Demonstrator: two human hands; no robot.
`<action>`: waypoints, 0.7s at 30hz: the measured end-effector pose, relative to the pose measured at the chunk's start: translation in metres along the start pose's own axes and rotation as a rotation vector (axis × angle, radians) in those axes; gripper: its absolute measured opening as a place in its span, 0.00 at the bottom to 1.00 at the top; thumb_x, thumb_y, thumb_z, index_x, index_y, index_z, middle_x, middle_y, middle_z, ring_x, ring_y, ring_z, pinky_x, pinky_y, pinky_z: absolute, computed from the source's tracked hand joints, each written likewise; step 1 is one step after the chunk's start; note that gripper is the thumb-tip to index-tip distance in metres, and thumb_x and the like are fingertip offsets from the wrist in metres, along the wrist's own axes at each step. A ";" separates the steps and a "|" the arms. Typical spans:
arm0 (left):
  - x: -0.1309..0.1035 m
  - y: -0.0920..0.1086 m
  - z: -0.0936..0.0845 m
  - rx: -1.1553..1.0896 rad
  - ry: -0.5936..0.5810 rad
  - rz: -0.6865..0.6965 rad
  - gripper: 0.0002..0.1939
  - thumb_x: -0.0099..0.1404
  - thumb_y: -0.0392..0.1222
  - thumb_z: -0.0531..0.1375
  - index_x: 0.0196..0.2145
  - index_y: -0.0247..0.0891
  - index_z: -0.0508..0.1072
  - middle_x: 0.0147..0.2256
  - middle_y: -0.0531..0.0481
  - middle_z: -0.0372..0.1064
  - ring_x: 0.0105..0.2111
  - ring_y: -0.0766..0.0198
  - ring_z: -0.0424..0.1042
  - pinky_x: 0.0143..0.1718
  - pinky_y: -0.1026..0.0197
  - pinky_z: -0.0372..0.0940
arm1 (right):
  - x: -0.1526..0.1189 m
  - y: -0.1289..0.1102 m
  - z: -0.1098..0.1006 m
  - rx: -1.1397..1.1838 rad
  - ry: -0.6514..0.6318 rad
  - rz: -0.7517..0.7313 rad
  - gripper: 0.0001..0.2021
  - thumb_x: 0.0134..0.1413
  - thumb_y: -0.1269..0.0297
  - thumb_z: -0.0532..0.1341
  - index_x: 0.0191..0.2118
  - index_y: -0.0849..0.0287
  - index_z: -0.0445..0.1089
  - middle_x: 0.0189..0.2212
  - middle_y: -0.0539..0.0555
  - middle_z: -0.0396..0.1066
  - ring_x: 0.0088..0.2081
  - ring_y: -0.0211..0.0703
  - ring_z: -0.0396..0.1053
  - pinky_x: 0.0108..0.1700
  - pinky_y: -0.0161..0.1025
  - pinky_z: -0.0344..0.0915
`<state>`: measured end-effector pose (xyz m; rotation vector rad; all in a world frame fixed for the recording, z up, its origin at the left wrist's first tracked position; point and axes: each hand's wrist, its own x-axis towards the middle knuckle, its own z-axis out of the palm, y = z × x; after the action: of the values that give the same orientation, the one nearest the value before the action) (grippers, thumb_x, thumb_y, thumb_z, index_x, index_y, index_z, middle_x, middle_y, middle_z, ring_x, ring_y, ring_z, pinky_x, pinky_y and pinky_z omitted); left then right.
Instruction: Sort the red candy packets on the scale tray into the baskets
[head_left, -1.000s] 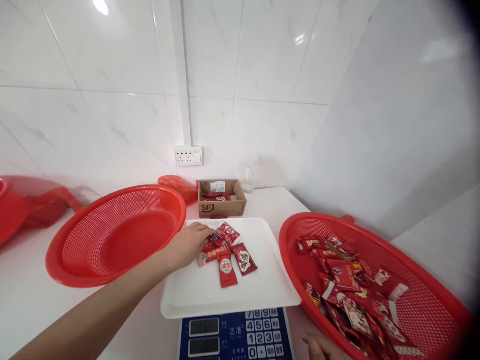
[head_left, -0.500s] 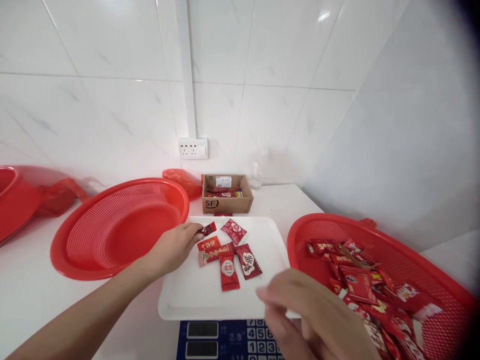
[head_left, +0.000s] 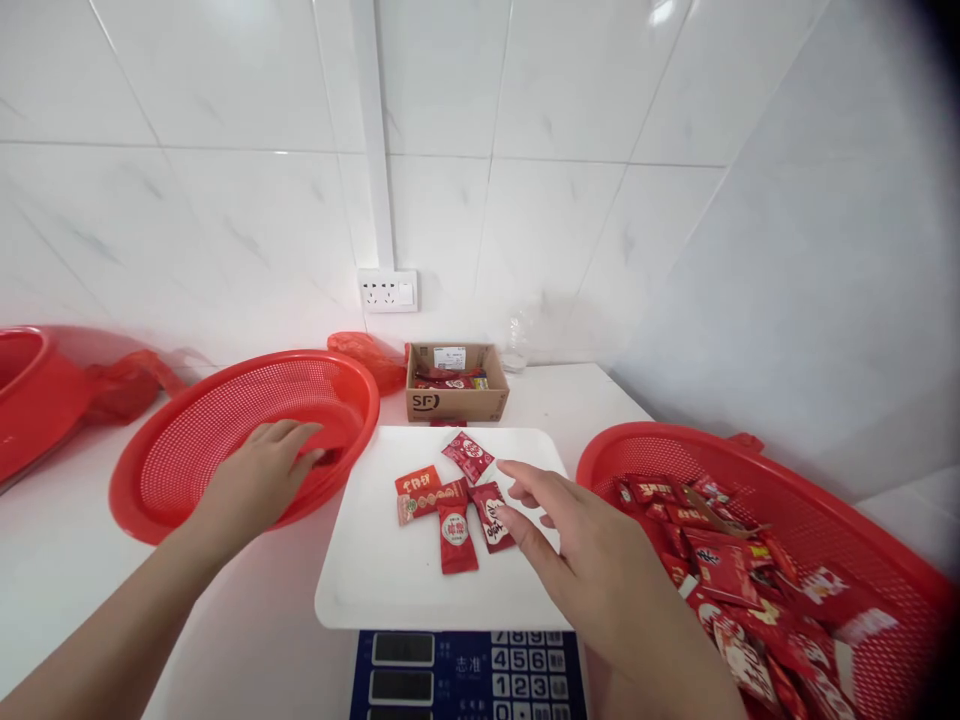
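My left hand point(head_left: 262, 468) is over the left red basket point(head_left: 127, 480), fingers apart. A small dark red candy packet point(head_left: 330, 457) shows just past its fingertips, inside the basket and partly hidden. Above the white scale tray point(head_left: 375, 600), my right hand point(head_left: 577, 535) has its thumb and fingers spread, holding nothing. It is nearest to a dark red packet point(head_left: 493, 520), covering part of it. Also on the tray lie a pinkish-red packet point(head_left: 468, 456), a red upright-lying packet point(head_left: 456, 538), a long packet point(head_left: 431, 502) and an orange-red packet point(head_left: 417, 480), close together or overlapping.
At right stands a red basket point(head_left: 622, 445) with many candy packets. Behind the tray is a cardboard box point(head_left: 457, 404) holding red packets, beside a red plastic bag point(head_left: 367, 358). The scale's keypad panel point(head_left: 465, 675) faces me. Another red container point(head_left: 37, 400) stands far left.
My left hand has carried the small dark packet from the tray leftward over the left basket and its fingers have opened. My right hand has moved up and forward over the tray.
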<state>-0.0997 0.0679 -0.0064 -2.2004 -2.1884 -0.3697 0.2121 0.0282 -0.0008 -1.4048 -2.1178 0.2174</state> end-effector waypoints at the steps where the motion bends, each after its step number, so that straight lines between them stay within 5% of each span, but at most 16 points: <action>1: -0.001 0.004 0.004 -0.014 -0.005 0.053 0.20 0.70 0.47 0.48 0.51 0.39 0.72 0.51 0.38 0.71 0.53 0.42 0.68 0.42 0.47 0.69 | 0.000 0.000 0.001 0.011 -0.005 -0.003 0.18 0.65 0.58 0.51 0.56 0.55 0.68 0.45 0.55 0.78 0.42 0.51 0.77 0.38 0.48 0.75; 7: -0.003 0.051 0.034 -0.134 -0.200 0.408 0.19 0.71 0.47 0.51 0.55 0.38 0.69 0.54 0.41 0.69 0.56 0.51 0.67 0.56 0.49 0.63 | 0.001 -0.001 -0.002 0.011 -0.064 0.015 0.20 0.65 0.58 0.51 0.57 0.57 0.67 0.48 0.57 0.76 0.45 0.53 0.76 0.40 0.50 0.74; 12: -0.003 0.081 0.048 -0.138 -0.265 0.489 0.17 0.68 0.44 0.57 0.53 0.37 0.70 0.51 0.39 0.70 0.54 0.47 0.68 0.54 0.46 0.64 | 0.002 -0.003 -0.004 0.029 -0.078 0.031 0.21 0.64 0.58 0.52 0.59 0.56 0.66 0.48 0.57 0.76 0.45 0.53 0.76 0.41 0.50 0.74; 18: -0.011 0.087 0.048 -0.186 -0.244 0.457 0.11 0.70 0.37 0.52 0.45 0.38 0.73 0.42 0.44 0.70 0.39 0.56 0.75 0.40 0.55 0.71 | 0.005 -0.004 -0.004 0.051 -0.109 0.055 0.19 0.64 0.59 0.52 0.59 0.54 0.66 0.47 0.55 0.76 0.44 0.51 0.76 0.40 0.48 0.73; 21: -0.011 0.074 0.040 -0.232 -0.175 0.411 0.12 0.70 0.36 0.51 0.46 0.39 0.72 0.42 0.45 0.69 0.39 0.59 0.75 0.42 0.58 0.70 | 0.004 -0.004 -0.003 0.054 -0.107 0.049 0.19 0.64 0.59 0.52 0.59 0.53 0.65 0.49 0.54 0.76 0.46 0.51 0.75 0.42 0.48 0.73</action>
<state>-0.0206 0.0632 -0.0361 -2.8245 -1.7657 -0.4476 0.2101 0.0293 0.0051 -1.4436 -2.1479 0.3742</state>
